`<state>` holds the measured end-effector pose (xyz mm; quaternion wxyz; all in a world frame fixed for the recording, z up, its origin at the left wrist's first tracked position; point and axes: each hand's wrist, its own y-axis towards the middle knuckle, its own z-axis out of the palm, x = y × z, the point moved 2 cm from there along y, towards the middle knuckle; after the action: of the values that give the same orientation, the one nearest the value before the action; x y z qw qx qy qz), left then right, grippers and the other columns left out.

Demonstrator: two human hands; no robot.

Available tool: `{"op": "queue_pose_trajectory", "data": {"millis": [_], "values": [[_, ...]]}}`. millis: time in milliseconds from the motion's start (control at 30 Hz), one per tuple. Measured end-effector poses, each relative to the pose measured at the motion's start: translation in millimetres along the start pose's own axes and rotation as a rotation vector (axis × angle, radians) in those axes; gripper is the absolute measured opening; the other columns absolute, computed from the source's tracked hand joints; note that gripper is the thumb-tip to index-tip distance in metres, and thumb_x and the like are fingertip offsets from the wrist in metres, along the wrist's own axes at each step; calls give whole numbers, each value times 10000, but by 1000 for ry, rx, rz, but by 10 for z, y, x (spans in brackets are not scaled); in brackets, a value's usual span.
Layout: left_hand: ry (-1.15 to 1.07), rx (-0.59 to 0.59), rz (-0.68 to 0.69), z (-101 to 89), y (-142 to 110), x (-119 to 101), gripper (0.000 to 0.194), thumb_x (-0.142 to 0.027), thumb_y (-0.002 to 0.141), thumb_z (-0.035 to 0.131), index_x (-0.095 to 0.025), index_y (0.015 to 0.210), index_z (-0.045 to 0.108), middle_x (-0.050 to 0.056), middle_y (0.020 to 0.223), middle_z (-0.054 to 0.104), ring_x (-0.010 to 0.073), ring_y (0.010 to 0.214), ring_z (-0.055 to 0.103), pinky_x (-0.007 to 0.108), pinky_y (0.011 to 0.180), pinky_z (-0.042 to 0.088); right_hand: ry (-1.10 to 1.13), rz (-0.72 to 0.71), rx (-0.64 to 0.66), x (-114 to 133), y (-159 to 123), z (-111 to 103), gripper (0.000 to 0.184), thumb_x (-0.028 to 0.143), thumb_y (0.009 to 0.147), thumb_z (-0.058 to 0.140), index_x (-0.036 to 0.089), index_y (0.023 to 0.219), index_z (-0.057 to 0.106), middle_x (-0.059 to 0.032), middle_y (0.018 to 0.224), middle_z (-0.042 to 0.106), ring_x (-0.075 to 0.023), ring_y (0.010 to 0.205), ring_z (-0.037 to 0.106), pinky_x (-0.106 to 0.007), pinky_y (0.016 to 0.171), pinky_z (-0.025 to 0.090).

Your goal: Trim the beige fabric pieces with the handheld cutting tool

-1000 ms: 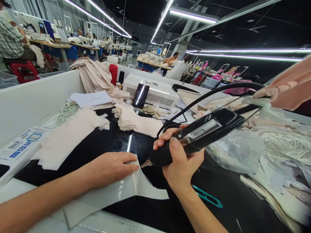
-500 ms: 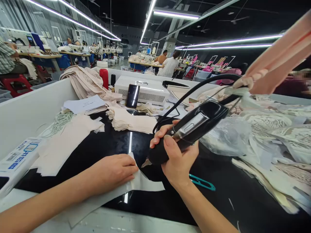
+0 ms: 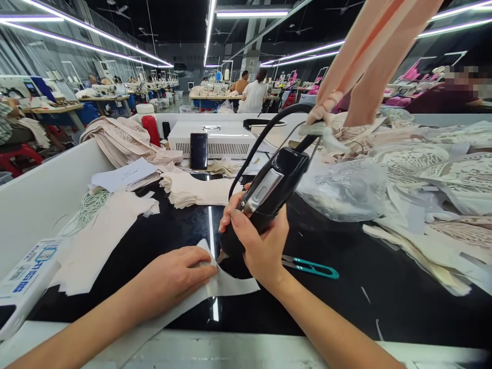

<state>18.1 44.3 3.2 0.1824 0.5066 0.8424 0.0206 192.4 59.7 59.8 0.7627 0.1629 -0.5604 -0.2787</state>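
My left hand [image 3: 175, 274] is closed over a pale fabric piece [image 3: 236, 287] at the table's front, its fingers pressing the cloth beside a raised corner. My right hand [image 3: 261, 241] is wrapped round a black corded handheld tool [image 3: 265, 192] with a silver lever. The tool leans, its lower end pointing down and left. Its small tip lies at the fabric's edge beside my left fingertips; whether it touches the cloth I cannot tell. A knotted pink cloth strap [image 3: 326, 105] holds the tool's upper end. Teal-handled thread snips [image 3: 313, 267] lie right of my right wrist.
Stacked fabric pieces [image 3: 196, 189] lie behind my hands, before a phone [image 3: 199, 151] and a white vented box [image 3: 211, 138]. More fabric pieces [image 3: 103, 236] and a white labelled case [image 3: 28, 282] sit left. A plastic bag [image 3: 342, 189] and lace pieces [image 3: 411, 164] cover the right.
The view has shifted to the right. The tool is tilted more steeply, and its tip is closer to my left fingertips. More of the snips shows. Both hands keep their holds.
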Motion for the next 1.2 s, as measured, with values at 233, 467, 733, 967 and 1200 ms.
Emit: {"op": "queue_pose_trajectory", "data": {"millis": [233, 467, 733, 967, 1200], "values": [[65, 7, 11, 3, -42, -11, 327, -227, 1117, 376, -226, 1322, 631, 110, 1320, 650, 238, 1173, 663, 327, 980, 568, -77, 9, 2, -10, -22, -7, 281, 223, 820, 728, 260, 983, 502, 67, 776, 613, -109, 567, 595, -279, 520, 556], [63, -4, 13, 27, -73, 15, 324, -226, 1108, 411, -234, 1320, 655, 122, 1323, 654, 257, 1190, 665, 360, 998, 570, -55, -10, -24, 53, -45, -56, 285, 236, 813, 735, 259, 971, 499, 71, 757, 623, -106, 566, 589, -275, 533, 554], [92, -33, 44, 21, -81, 19, 331, -191, 1094, 418, -216, 1310, 667, 137, 1308, 659, 274, 1162, 682, 379, 954, 598, -87, 2, -3, 79, -88, -66, 284, 210, 824, 721, 260, 971, 483, 70, 758, 616, -109, 570, 598, -275, 531, 561], [175, -150, 146, -5, -67, -18, 288, -189, 1106, 406, -170, 1274, 640, 119, 1250, 671, 236, 1171, 667, 440, 1100, 535, -14, 7, -37, 245, -90, -161, 305, 195, 806, 740, 271, 984, 504, 85, 726, 628, -99, 538, 578, -245, 484, 547], [106, -183, 145, 51, 67, -215, 221, -182, 1100, 442, -126, 1208, 627, 104, 1090, 680, 203, 1004, 679, 318, 891, 615, -49, 0, -40, 362, -189, -329, 320, 151, 786, 748, 262, 996, 533, 79, 735, 653, -99, 535, 605, -248, 486, 561]]}}
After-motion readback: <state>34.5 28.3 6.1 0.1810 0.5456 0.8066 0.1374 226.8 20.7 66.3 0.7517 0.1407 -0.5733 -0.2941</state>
